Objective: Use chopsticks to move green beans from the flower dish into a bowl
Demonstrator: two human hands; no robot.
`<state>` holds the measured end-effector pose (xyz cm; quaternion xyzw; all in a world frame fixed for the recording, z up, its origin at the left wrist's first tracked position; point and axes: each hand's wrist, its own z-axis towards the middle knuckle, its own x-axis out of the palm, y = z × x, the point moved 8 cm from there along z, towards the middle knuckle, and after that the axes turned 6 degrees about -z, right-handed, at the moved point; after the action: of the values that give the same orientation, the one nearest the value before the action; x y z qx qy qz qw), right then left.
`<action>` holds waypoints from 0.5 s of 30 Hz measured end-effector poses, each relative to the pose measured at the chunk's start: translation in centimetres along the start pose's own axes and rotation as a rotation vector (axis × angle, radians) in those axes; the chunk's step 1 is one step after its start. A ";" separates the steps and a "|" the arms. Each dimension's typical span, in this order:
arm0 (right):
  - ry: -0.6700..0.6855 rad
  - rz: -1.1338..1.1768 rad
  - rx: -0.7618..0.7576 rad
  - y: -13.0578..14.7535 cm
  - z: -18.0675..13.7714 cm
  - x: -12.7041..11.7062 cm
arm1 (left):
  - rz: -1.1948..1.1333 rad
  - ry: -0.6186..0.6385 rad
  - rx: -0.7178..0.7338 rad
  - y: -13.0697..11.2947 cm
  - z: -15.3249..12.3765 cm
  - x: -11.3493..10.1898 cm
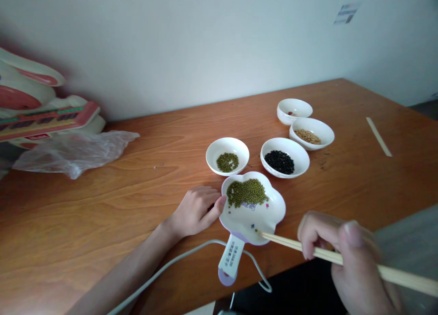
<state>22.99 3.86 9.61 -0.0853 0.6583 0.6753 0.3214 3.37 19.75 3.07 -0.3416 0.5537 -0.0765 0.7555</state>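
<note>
My right hand (345, 255) is closed around a pair of wooden chopsticks (328, 255). Their tips touch the lower part of a white flower-shaped dish (246, 221) with a lilac rim, beside a single green bean (256, 230). A heap of mung beans (248, 192) lies in the dish's far side. At its left edge, my left hand (200, 210) grips the rim, thumb on top and the other fingers curled, partly hidden. The dish's handle (231, 260) carries a white label and points toward me. Just behind the dish stands a white bowl (212, 157) of mung beans.
To the right are a bowl (303, 162) of black beans, a bowl (329, 135) of tan beans and a bowl (284, 106) with a few reddish pieces. A pale strip (378, 136) lies further right. A plastic bag (85, 153), a toy keyboard (44, 119) and a white cable (171, 262) are leftward.
</note>
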 end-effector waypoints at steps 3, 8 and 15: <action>0.012 -0.028 -0.038 0.8 0.3 0.8 | -0.001 -0.001 -0.005 0.0 0.0 -0.1; -0.065 0.001 -0.150 1.1 0.3 -0.3 | -0.017 -0.004 -0.007 -0.1 0.0 -0.1; -0.118 -0.087 -0.109 -0.5 0.4 -1.3 | -0.012 -0.005 -0.005 0.0 0.1 -0.1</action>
<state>24.37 3.79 9.92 -0.0913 0.5961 0.6995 0.3835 3.44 19.84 3.15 -0.3471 0.5499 -0.0784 0.7556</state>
